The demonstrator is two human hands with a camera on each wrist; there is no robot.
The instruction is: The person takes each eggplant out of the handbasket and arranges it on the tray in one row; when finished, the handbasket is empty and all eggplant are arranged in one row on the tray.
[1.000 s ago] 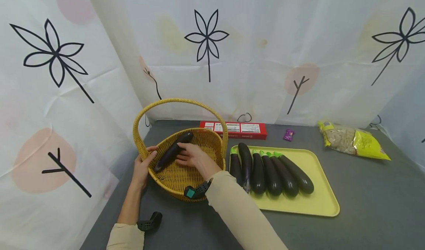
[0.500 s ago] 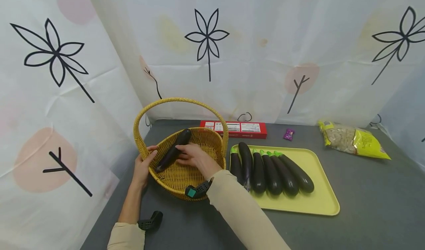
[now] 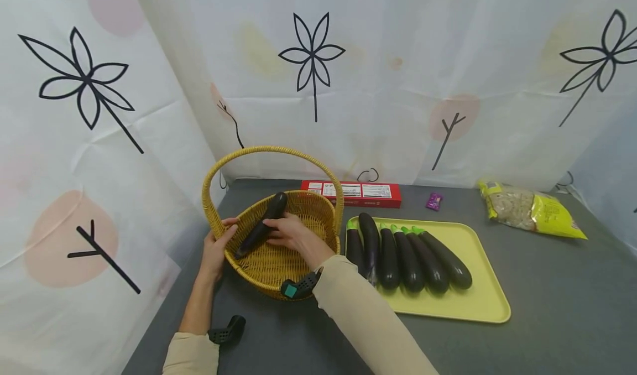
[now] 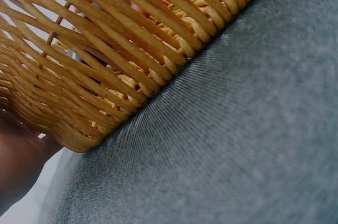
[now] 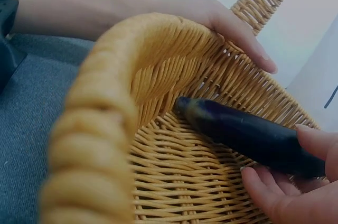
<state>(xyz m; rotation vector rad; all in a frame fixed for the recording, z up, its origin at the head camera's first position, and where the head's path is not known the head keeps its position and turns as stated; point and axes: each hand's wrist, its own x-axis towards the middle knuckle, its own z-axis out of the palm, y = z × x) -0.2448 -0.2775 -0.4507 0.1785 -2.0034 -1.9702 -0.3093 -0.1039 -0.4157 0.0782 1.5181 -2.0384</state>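
Observation:
A yellow wicker basket with a tall arched handle stands at the left of the table. Inside it, a dark purple eggplant leans along the left wall. My right hand reaches over the rim and pinches that eggplant between thumb and fingers; the right wrist view shows the eggplant's near end low by the woven floor. At the basket's left rim, by the foot of the handle, my left hand grips the edge, thumb over the top. In the left wrist view only part of the left hand shows beneath the weave.
A yellow tray right of the basket bears several eggplants, most with green stem ends. Behind lie a red box and a small purple packet. A yellow bag with a clear window lies at the far right.
The eggplant in my right hand has tilted slightly more upright, its top end shifting a little left. My left hand stays on the basket rim.

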